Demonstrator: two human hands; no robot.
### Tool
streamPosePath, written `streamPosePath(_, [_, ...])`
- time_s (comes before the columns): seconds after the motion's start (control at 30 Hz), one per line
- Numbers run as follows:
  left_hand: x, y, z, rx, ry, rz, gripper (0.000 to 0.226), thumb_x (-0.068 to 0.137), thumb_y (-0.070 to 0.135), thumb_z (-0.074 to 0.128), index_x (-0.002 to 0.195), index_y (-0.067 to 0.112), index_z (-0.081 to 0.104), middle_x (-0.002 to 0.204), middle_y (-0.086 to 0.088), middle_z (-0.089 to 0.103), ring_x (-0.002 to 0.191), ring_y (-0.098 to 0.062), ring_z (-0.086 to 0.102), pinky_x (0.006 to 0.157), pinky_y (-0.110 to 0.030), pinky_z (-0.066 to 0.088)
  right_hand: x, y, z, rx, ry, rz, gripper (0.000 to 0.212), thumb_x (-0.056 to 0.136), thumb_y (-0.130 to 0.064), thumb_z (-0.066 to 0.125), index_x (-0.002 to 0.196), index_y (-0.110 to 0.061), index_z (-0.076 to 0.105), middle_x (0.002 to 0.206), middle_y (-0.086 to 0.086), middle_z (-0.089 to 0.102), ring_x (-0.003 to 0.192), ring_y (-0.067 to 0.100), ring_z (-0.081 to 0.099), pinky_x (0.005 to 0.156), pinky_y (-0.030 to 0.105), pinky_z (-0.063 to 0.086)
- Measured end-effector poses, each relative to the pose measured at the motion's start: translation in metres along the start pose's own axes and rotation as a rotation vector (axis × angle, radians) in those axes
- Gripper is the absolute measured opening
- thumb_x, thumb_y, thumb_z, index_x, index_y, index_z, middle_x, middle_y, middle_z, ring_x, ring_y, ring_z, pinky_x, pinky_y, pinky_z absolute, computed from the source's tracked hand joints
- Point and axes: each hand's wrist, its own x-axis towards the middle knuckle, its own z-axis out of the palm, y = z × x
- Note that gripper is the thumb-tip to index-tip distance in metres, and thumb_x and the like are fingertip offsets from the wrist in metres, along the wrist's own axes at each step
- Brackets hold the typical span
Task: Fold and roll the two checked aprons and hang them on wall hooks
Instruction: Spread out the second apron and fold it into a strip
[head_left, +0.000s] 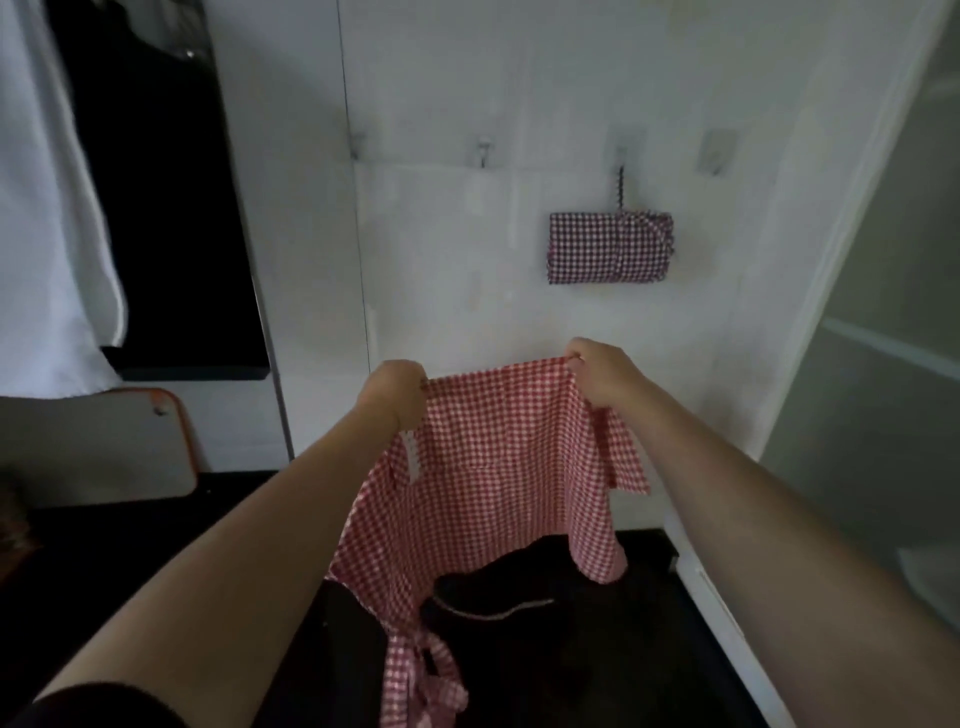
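A red-and-white checked apron (493, 467) hangs spread out in front of me, its lower part and ties trailing down toward the dark counter. My left hand (395, 389) grips its top left corner and my right hand (597, 371) pinches its top right corner, both held up before the white wall. A dark checked apron (608, 248), folded and rolled into a bundle, hangs by its strap from the third wall hook (621, 153).
Three other hooks stand in the same row on the white wall: far left (356, 143), second (484, 148) and far right (718, 150). A black counter (571, 649) lies below. A cutting board with an orange rim (104, 447) leans at left, under white cloth (47, 208).
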Motion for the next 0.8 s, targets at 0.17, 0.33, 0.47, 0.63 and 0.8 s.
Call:
streamPosePath(0.17, [-0.01,0.0,-0.031,-0.051,-0.358,-0.089,0.029,0.097,0.023,0.055,0.119,0.006,0.063,0.12,-0.012,0.065,0.112,-0.028,0.06,0.098,-0.031,0.043,0.004,-0.004,-0.017,-0.29,-0.367,0.139,0.049,0.093,-0.042,0.061,0.122,-0.002,0.061,0.121,0.016,0.063,0.104,0.031,0.063,0.082,0.029,0.05])
streamPosePath(0.33, [-0.008,0.003,-0.057,-0.128,-0.818,-0.309,0.031,0.084,0.011,0.052,0.112,0.003,0.061,0.112,-0.018,0.065,0.099,-0.034,0.067,0.089,-0.046,0.057,0.006,-0.01,-0.035,-0.211,-0.663,0.32,0.08,0.067,-0.054,0.084,0.124,-0.003,0.06,0.119,0.015,0.064,0.099,0.033,0.067,0.088,0.047,0.057])
streamPosePath(0.47, [-0.007,-0.012,-0.051,0.128,-0.821,-0.339,0.044,0.085,0.008,0.064,0.126,-0.003,0.055,0.138,-0.031,0.048,0.112,-0.039,0.064,0.078,-0.038,0.061,0.002,-0.013,-0.022,-0.125,-0.709,0.328,0.058,0.081,-0.024,0.08,0.124,0.007,0.057,0.127,0.019,0.057,0.097,0.032,0.066,0.069,0.041,0.062])
streamPosePath(0.63, [-0.015,-0.024,-0.016,0.425,-0.291,-0.122,0.027,0.093,0.006,0.052,0.116,-0.003,0.063,0.111,-0.015,0.067,0.099,-0.029,0.066,0.091,-0.033,0.053,-0.01,-0.012,0.016,-0.173,-0.419,0.118,0.027,0.094,-0.004,0.057,0.118,0.006,0.063,0.115,0.02,0.064,0.096,0.036,0.068,0.076,0.036,0.057])
streamPosePath(0.8, [-0.011,-0.025,-0.001,0.392,0.297,0.047,0.025,0.091,0.0,0.04,0.109,-0.001,0.057,0.108,-0.024,0.06,0.104,-0.04,0.057,0.083,-0.048,0.049,-0.004,-0.003,0.024,-0.225,0.138,-0.133,0.023,0.098,-0.007,0.039,0.119,-0.002,0.046,0.109,0.026,0.056,0.103,0.038,0.056,0.074,0.036,0.038])
